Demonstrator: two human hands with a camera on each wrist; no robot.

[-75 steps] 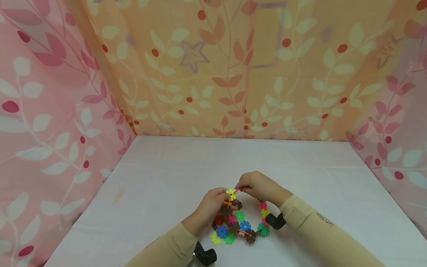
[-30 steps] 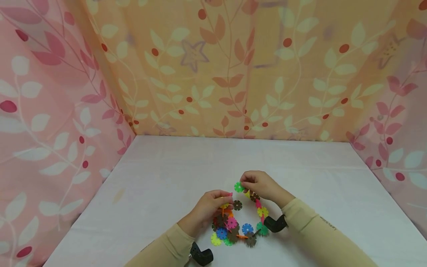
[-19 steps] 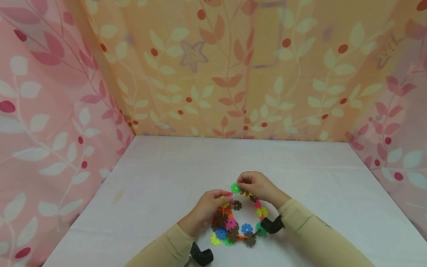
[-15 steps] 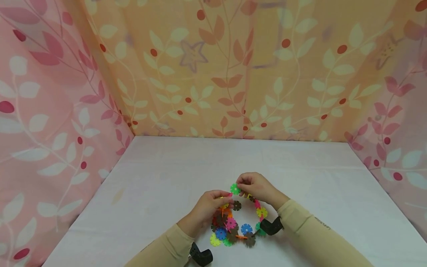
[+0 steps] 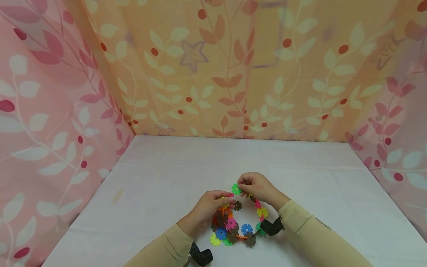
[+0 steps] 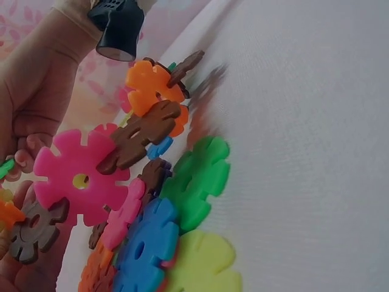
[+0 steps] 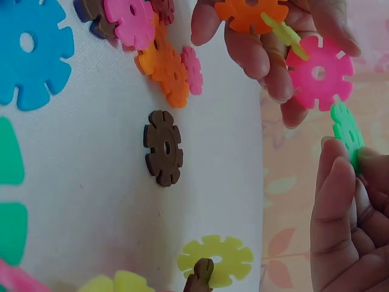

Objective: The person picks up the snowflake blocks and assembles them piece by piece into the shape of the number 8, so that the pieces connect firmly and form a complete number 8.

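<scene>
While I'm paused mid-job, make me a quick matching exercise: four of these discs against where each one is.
Things:
1. Pale yellow round notched plastic disc
2. Bright green round notched plastic disc
3. Dark brown round notched plastic disc
4. Pink round notched plastic disc

Places:
A. On the white cloth, apart from other discs
B. At the left hand's fingertips
C. At the near-left corner of the colourful disc pile
D. Pinched by the right hand

Pairs: 1-C, 2-D, 3-A, 4-B
</scene>
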